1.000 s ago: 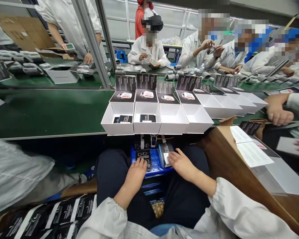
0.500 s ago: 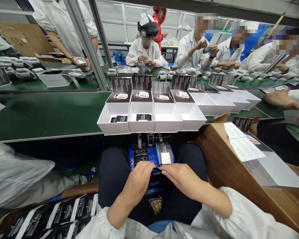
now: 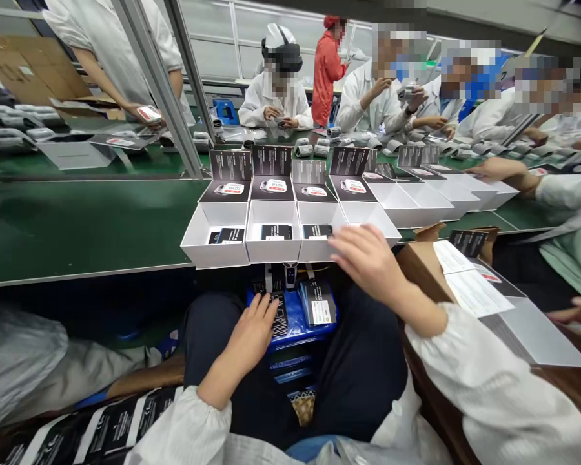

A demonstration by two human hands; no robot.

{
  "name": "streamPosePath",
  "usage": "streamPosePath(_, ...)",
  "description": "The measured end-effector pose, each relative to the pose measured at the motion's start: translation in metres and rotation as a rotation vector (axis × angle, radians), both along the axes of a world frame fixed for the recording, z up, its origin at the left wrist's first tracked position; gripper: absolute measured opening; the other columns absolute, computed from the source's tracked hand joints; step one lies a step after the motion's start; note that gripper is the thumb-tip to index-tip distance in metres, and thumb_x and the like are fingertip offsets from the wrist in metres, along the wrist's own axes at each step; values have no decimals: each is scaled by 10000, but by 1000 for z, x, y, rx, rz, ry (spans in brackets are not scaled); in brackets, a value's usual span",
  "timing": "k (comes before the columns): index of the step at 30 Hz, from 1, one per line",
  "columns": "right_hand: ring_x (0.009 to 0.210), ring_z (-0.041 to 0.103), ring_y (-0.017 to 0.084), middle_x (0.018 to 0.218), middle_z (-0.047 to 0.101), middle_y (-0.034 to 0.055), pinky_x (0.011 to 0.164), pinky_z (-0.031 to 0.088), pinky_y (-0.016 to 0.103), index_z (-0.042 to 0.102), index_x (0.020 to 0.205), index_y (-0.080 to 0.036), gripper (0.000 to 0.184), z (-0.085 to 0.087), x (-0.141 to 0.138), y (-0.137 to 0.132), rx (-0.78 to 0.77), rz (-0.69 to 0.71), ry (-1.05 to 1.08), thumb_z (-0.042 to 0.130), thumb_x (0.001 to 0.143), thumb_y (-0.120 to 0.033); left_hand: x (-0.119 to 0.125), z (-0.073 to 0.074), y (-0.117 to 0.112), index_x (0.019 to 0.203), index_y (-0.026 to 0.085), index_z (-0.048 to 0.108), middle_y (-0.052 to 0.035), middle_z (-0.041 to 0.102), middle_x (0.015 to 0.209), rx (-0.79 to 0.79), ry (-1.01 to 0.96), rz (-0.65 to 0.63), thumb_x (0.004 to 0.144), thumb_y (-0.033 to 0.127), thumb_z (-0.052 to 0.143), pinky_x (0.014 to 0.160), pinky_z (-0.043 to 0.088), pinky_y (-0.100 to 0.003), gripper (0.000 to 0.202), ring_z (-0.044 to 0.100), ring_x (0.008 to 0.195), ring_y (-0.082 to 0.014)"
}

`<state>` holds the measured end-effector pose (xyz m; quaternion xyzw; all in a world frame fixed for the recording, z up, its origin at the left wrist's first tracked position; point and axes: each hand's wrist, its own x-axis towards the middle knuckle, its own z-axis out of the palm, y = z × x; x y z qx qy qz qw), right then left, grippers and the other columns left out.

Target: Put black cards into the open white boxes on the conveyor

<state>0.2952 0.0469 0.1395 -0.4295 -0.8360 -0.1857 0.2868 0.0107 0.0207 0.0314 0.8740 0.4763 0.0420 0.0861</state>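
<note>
Open white boxes with black lids stand in a row at the near edge of the green belt (image 3: 77, 226). The first box (image 3: 193, 242), second box (image 3: 254, 244) and third box (image 3: 306, 247) each hold a black card. My right hand (image 3: 368, 258) hovers over the front of the third and fourth boxes (image 3: 385, 226), fingers stretched out and holding nothing. My left hand (image 3: 252, 329) lies with flat fingers on a stack of black leaflets (image 3: 279, 316) in a blue tray (image 3: 295, 326) between my knees. A second leaflet stack (image 3: 318, 302) sits beside it.
A brown carton (image 3: 416, 258) with white sheets (image 3: 469, 290) stands at my right. Black printed sheets (image 3: 101, 426) lie at the lower left. A slanted metal post (image 3: 159, 84) crosses the belt. Several co-workers sit across it, and another person's hand (image 3: 576, 313) shows at right.
My right hand rose from my lap to the box row, and a black card now lies in the third box. My left hand went back onto the leaflet stack.
</note>
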Motion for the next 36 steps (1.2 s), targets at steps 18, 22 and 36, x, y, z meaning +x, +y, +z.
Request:
streamPosePath(18,926,679,211,983,725,57,846,521,317,703,985,-186,229,-89,-24,-58,-811,-2,-85,498,1017,-284,13,2,-30,1204,174,608,-86,641,975,375,-315,-203,887,-10,413,737,560,-308,415,602,895,-199)
streamPosePath(22,1070,660,195,1213,679,57,915,538,324,573,1312,-231,325,-35,-24,-85,-799,105,240,383,1050,-263,33,49,-23,1219,151,565,-94,656,1008,546,-604,-220,901,6,472,829,556,-330,361,603,941,-191)
streamPosePath(36,1176,598,268,1243,658,127,1020,443,489,593,1287,-198,334,28,55,-1,-72,-267,46,383,1028,-216,24,95,4,1268,249,518,-97,606,1210,697,-603,-187,885,85,586,1026,497,-456,422,562,1215,-257)
